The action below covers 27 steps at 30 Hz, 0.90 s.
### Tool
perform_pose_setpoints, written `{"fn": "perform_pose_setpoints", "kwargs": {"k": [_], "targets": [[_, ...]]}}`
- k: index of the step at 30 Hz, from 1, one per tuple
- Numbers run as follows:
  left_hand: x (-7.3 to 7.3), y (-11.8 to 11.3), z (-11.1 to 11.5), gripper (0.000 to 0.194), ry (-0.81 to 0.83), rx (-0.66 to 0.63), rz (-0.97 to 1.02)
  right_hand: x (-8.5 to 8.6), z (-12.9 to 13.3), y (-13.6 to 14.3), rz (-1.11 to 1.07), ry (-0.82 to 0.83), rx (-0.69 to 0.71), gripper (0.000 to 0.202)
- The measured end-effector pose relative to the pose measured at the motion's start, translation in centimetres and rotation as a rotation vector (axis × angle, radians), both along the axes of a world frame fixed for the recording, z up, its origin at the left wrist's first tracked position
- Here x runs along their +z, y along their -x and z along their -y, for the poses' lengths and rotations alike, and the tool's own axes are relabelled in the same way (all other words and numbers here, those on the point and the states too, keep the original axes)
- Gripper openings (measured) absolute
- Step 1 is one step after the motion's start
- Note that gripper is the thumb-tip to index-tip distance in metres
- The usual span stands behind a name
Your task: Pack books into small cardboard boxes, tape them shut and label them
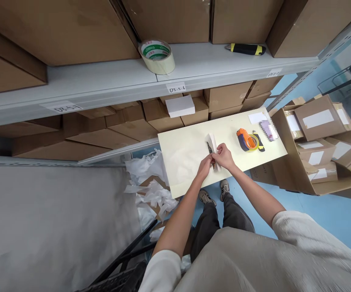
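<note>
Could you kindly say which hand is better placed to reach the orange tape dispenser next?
Probably the right hand: it is nearer the tape dispenser than the left hand, though both are occupied at the white item.

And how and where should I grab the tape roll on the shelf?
Probably by the near wall of the tape roll, from the open front of the shelf: fingers into the hole, thumb outside. It lies flat, hole facing up, with a box right behind.

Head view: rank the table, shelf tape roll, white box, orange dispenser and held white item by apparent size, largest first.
1. Table
2. Shelf tape roll
3. White box
4. Orange dispenser
Unranked: held white item, partly covered.
</note>
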State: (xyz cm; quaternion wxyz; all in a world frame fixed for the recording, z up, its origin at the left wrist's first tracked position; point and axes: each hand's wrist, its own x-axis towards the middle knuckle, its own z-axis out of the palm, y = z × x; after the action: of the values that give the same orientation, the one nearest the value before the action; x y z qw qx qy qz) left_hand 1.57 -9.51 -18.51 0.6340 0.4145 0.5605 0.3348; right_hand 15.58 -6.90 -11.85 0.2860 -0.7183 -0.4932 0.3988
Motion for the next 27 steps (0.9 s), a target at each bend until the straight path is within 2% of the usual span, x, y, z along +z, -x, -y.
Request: {"fn": "perform_pose_setpoints", "kwargs": {"k": [2, 4, 6, 8, 12, 14, 17, 20, 24, 27], "targets": [[0.2, 1.3, 0.1, 0.049, 0.082, 0.030, 0.091, -0.4, 0.2, 1.3, -0.032, -0.005, 0.020, 0.037], [0.3, 2.7, 0.4, 0.055, 0.077, 0.051, 0.122, -1.0, 0.3, 2.3, -0.136, -0.003, 0.077, 0.036], [0.1, 4.0, 0.8, 0.053, 0.038, 0.062, 0.077, -2.0, 0.4, 2.9, -0.280, 0.016, 0.153, 0.037], [-0.3, 5.2, 1.1, 0.043, 0.010, 0.085, -0.033, -3.4, 0.5, 2.9, -0.329, 0.026, 0.175, 0.041], [-1.5, 6.9, 0.8, 0.022, 0.079, 0.116, -0.244, -6.6, 0.8, 1.9, -0.055, 0.021, 0.017, 0.028], [-1.9, 7.3, 0.6, 0.018, 0.150, 0.111, -0.302, -8.1, 1.1, 1.5, 0.021, 0.071, -0.031, 0.036], [-2.1, 7.2, 0.6, 0.030, 0.238, 0.163, -0.385, -9.5, 1.3, 1.3, -0.003, 0.136, -0.023, 0.049], [-1.8, 6.8, 1.3, 0.041, 0.238, 0.200, -0.462, -10.0, 1.3, 1.4, 0.005, 0.148, -0.024, 0.051], [-1.3, 6.6, 1.9, 0.032, 0.135, 0.138, -0.622, -9.9, 1.0, 1.3, 0.051, 0.167, -0.042, 0.049], [-0.9, 6.3, 1.9, 0.031, 0.089, 0.059, -0.660, -9.8, 0.9, 1.0, 0.075, 0.188, -0.048, 0.047]]}}
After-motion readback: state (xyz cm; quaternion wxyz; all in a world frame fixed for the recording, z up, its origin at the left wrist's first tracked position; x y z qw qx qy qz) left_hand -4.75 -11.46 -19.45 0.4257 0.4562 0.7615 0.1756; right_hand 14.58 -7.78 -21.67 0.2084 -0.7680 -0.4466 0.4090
